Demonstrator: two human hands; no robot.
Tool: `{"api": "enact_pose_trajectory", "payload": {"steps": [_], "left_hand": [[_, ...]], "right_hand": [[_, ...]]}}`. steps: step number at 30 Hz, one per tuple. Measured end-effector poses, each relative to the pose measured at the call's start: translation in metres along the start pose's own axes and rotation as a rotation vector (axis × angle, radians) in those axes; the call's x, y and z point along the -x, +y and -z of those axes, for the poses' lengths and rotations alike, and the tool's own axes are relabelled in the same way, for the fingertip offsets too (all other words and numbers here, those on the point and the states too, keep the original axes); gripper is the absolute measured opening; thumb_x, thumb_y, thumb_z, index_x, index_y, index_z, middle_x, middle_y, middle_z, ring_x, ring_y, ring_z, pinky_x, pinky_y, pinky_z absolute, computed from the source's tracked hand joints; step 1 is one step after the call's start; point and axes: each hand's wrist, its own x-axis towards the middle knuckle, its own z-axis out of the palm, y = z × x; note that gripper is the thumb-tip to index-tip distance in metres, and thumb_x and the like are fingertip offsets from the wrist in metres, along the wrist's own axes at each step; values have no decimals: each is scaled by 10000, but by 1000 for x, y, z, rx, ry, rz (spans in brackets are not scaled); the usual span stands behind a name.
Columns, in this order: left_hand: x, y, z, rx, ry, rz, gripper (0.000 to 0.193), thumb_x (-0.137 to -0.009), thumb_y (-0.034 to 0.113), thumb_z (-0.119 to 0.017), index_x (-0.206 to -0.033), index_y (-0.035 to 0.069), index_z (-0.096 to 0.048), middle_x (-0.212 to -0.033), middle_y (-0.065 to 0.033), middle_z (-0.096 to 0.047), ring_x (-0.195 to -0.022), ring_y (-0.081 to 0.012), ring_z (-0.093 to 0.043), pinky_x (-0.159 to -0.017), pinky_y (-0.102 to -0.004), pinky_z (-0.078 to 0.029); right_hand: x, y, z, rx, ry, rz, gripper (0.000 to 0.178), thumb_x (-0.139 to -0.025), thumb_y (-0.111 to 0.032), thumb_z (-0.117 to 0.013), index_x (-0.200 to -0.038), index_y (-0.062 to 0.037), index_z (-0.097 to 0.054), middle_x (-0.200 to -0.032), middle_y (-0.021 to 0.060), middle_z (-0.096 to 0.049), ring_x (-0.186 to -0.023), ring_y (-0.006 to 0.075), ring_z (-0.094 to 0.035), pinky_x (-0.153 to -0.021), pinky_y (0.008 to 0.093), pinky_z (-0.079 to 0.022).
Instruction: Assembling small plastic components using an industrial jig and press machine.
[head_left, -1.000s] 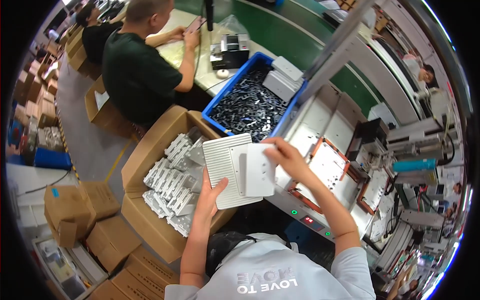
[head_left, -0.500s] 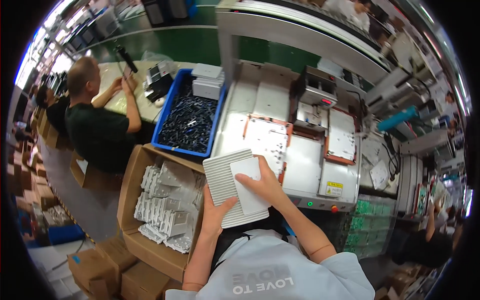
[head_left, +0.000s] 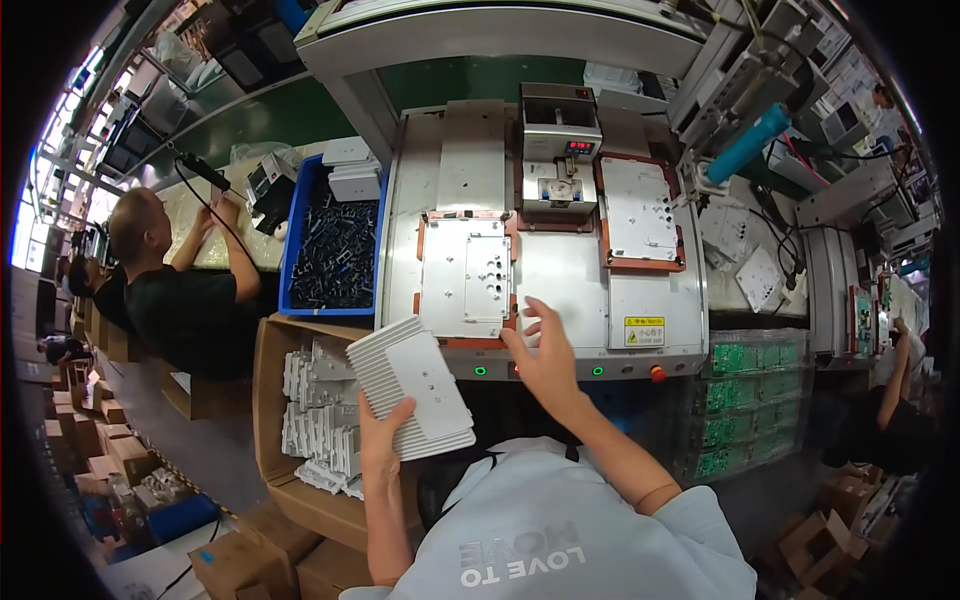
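My left hand [head_left: 383, 432] grips a white ribbed panel [head_left: 378, 372] by its lower left edge, thumb on top. A smooth raised area with small holes covers the panel's right side. Out in front, my right hand [head_left: 548, 368] is empty, its fingers apart near the machine's front edge. Just beyond those fingers lies a flat white plate [head_left: 448, 280] with several dark round spots, set in a reddish-brown fixture [head_left: 420, 250] on the metal worktop. A second white plate [head_left: 638, 215] sits in a similar fixture [head_left: 605, 245] farther right.
At left stand a blue bin [head_left: 290, 270] of small dark parts and a cardboard box [head_left: 270, 400] of white castings. A small boxy device [head_left: 560, 135] with a red display stands between the fixtures. A co-worker [head_left: 185, 300] sits far left; racked green circuit boards [head_left: 750, 400] stand right.
My right hand has let go of the ribbed panel and moved right and forward over the machine's edge. The panel stays in my left hand, shifted left. The whole view has turned.
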Motion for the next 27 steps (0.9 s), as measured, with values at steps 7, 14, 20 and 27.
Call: {"api": "enact_pose_trajectory", "payload": {"steps": [7,14,20,27], "left_hand": [[4,0,-1,6,73,-44,737,-702,-6,-763,-1340,40,-396,-1181,-101,-563,-1066,-216,-565,-945,-340,-444],[5,1,1,24,38,-52,739,-700,-4,-762,-1340,38,-394,-1179,-99,-563,-1069,-215,-562,-952,-343,-439],[5,5,-2,-21,14,-37,710,-698,1,-766,-1312,37,-411,-1162,-98,-571,-1053,-210,-570,-940,-344,-447],[-6,3,7,-2,-21,-35,693,-708,-26,-746,-1310,31,-407,-1160,-107,-568,-1050,-217,-567,-940,-345,-447]], "right_hand": [[3,44,-32,82,-36,-88,493,-884,-251,-647,-1254,24,-472,-1020,146,-536,-682,171,-564,-640,292,-483],[-72,32,-26,269,47,-83,559,-903,-448,-564,-1245,-14,-481,-1037,173,-574,-839,328,-631,-724,423,-500],[-154,30,-50,407,88,-252,454,-931,-457,-490,-964,-5,-499,-972,221,-604,-862,434,-613,-728,509,-497],[-115,27,-31,289,77,-175,402,-965,-375,-448,-1013,7,-564,-926,208,-612,-890,394,-590,-780,491,-452]]}}
